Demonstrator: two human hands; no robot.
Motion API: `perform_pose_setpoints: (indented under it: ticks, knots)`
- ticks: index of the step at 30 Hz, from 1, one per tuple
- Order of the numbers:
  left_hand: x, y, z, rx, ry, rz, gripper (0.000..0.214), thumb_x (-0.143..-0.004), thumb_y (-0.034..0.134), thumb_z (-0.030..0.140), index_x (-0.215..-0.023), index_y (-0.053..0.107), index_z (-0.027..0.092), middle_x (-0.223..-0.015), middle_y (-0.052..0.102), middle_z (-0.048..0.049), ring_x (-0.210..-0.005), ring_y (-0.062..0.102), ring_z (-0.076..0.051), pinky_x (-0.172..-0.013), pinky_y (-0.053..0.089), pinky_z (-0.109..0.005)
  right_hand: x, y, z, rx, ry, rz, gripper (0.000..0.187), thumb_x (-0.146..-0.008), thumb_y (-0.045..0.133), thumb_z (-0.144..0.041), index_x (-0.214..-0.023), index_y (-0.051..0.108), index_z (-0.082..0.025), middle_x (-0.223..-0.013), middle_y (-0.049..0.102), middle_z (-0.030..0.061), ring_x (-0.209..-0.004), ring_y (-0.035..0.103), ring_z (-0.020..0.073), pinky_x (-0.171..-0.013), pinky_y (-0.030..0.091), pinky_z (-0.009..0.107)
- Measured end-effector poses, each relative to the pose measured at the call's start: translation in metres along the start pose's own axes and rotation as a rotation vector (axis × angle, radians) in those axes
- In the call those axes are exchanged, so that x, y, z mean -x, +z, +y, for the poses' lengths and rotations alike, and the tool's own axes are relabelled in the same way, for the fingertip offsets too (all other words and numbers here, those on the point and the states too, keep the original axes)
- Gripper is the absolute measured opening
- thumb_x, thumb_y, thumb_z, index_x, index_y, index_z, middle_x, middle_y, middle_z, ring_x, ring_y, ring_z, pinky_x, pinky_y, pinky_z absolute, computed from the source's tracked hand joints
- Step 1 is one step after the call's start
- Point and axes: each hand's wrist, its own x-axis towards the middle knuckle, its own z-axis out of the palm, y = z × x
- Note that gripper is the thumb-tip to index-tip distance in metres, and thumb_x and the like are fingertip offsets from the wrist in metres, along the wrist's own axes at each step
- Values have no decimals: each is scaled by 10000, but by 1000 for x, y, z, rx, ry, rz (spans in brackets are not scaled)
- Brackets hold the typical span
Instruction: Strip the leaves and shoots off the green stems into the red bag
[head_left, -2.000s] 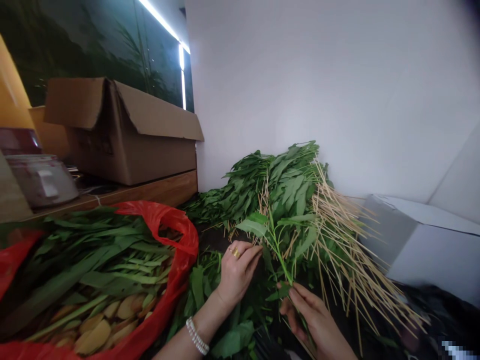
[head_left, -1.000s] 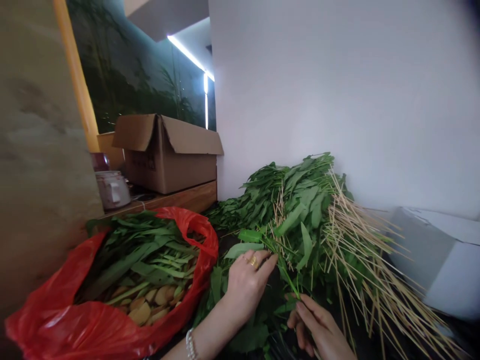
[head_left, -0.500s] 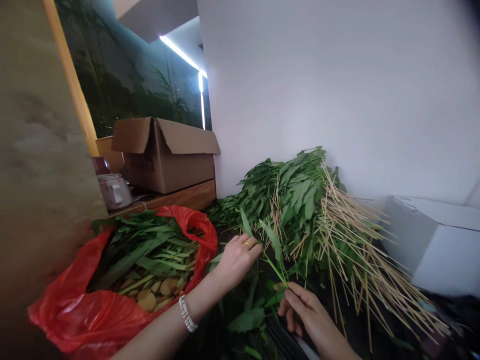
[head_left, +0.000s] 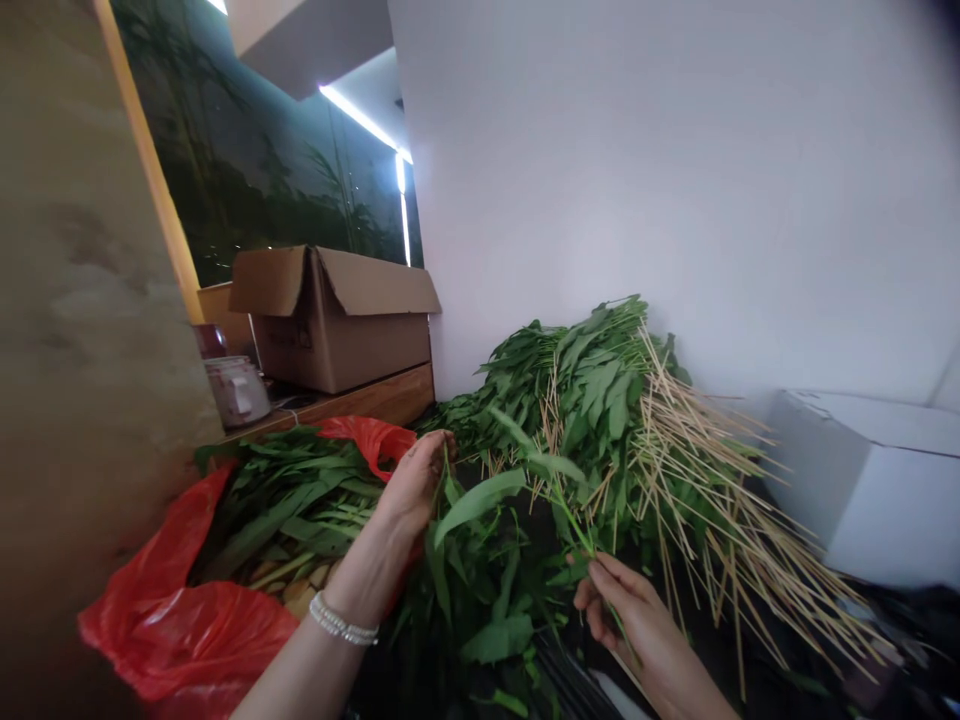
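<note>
My right hand (head_left: 630, 625) is shut on a leafy green stem (head_left: 574, 510) low down, and its long leaves fan out to the upper left. My left hand (head_left: 409, 495) hangs over the mouth of a red plastic bag (head_left: 187, 630), fingers bunched, beside a thin stem; anything between them is hidden. The bag holds long green leaves (head_left: 292, 500) over pale slices (head_left: 304, 590), mostly covered. Behind my hands lies a heap of leafy sprigs (head_left: 592, 395) mixed with thin bamboo skewers (head_left: 720, 510).
Loose leaves (head_left: 495, 640) lie below my hands on a dark surface. A cardboard box (head_left: 334, 330) sits on a wooden shelf (head_left: 375, 398) beside a glass jar (head_left: 238, 392). A white box (head_left: 870, 490) stands right, against a white wall (head_left: 600, 170).
My left hand has moved left from the sprig to above the red bag. The leafy stem in my right hand now shows a broad leaf spreading left.
</note>
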Motion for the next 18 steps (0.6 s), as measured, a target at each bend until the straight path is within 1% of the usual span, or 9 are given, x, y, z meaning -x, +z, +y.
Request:
perform_pose_setpoints:
  ticks: [2,5,9,12,14,15,16,17,18]
  knots:
    - [6,-4,9,227,-198,-56,46,-834,629,201,-857,656,171,-745,642,16,-629,603,-102,-595,484,-213,2,-1,-2,-46,25,3,378,-728,714,-538,-796,616,-180,-670,640,5,-481,481,69,-422,303,190]
    - [23,-6,13,398,-357,-152,54,-887,579,168,-908,628,169,-737,618,16,-598,603,-84,-586,514,-210,3,-2,-2,-84,68,14,373,-715,733,-514,-859,643,-182,-659,639,2,-484,475,70,-425,297,187]
    - [40,-6,16,501,-421,-173,97,-931,518,164,-904,610,154,-695,581,20,-539,568,-54,-542,504,-161,2,-2,-1,-95,102,71,435,-664,764,-514,-927,665,-181,-635,634,0,-469,469,74,-412,279,185]
    - [45,-6,18,448,-453,-147,148,-948,489,184,-874,607,137,-668,570,13,-521,565,-65,-536,511,-169,3,-1,-3,-78,121,77,469,-642,772,-518,-947,675,-175,-639,641,13,-487,486,88,-421,294,193]
    - [50,-7,16,366,-429,-139,131,-931,525,201,-845,602,140,-649,558,20,-510,557,-69,-549,514,-187,4,0,-4,-63,123,69,485,-632,773,-520,-954,675,-171,-634,640,15,-475,473,88,-414,287,195]
    - [55,-8,14,308,-382,-143,103,-911,564,217,-847,602,146,-649,555,26,-504,549,-65,-547,506,-186,4,0,-3,-57,118,66,484,-635,770,-522,-955,672,-172,-632,637,12,-465,462,85,-408,278,194]
    - [63,-9,11,223,-310,-158,93,-891,600,243,-862,605,155,-654,555,30,-502,540,-61,-537,491,-178,4,0,-2,-52,108,60,471,-647,762,-523,-948,668,-174,-634,636,10,-457,452,80,-404,271,192]
    - [73,-10,6,92,-211,-200,112,-883,614,275,-883,612,164,-658,559,28,-506,536,-61,-523,473,-170,4,-1,-1,-47,95,51,446,-667,749,-525,-932,661,-176,-641,637,8,-454,447,76,-402,265,188]
    - [86,-10,1,-104,-80,-291,139,-893,598,312,-918,619,177,-679,574,19,-527,546,-69,-515,461,-169,3,-1,-1,-40,81,38,422,-691,733,-526,-914,653,-177,-647,635,5,-448,439,69,-396,251,183]
